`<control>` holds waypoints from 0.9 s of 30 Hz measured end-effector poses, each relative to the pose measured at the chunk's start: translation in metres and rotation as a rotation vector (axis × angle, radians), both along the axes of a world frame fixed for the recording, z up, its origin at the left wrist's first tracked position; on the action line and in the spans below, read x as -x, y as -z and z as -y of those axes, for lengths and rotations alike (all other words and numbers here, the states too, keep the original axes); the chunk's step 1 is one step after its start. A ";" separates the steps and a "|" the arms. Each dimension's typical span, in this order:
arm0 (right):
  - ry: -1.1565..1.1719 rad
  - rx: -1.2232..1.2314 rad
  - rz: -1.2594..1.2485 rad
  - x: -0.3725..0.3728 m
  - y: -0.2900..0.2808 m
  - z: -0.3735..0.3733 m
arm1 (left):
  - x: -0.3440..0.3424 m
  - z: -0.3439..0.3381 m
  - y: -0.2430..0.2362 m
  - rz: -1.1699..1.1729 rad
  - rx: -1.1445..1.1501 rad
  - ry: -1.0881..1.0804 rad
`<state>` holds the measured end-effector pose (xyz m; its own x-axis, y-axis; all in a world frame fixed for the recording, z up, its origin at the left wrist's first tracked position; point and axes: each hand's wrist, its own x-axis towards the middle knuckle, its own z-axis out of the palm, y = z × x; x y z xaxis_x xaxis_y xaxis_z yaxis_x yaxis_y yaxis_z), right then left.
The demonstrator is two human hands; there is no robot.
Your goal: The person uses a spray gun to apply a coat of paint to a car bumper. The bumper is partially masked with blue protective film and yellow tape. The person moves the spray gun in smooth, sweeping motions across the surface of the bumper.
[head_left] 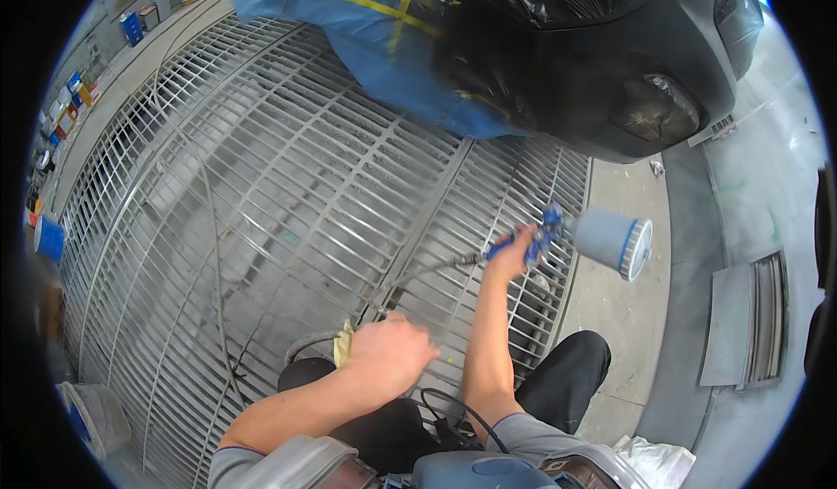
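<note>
My right hand [513, 254] is wrapped around the grip of a blue spray gun [547, 232], held out to the right above the grated floor. A pale grey paint cup [610, 238] with a white ribbed lid and blue ring is fixed to the gun and tilts to the right. From the handle an air hose [427, 269] curves down toward my left hand [391, 354]. That hand is closed in a fist around the hose, in front of my knees. A crumpled yellowish piece [343, 342], perhaps cloth or paper, sits against the hose beside the fist.
Ahead stands a dark-painted car bumper [602, 79], masked with blue plastic film [366, 62] and yellow tape. Another hose [209, 210] trails over the metal grating [288, 201]. Paint cans [65, 110] line the left side; a bucket [96, 415] stands lower left. A wall vent [765, 319] is at right.
</note>
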<state>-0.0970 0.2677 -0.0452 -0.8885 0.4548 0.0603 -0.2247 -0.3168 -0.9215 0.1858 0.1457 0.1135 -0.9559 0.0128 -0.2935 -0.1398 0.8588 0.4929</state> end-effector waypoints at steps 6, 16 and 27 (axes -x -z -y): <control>-0.053 -0.145 -0.053 -0.033 -0.048 -0.042 | 0.008 -0.013 0.017 0.127 0.023 0.199; -0.856 -0.554 -0.227 -0.037 -0.229 0.088 | 0.039 -0.027 0.020 0.207 -0.007 0.162; -0.084 -0.650 -0.198 -0.035 -0.247 -0.043 | 0.069 -0.034 0.045 0.229 -0.011 0.254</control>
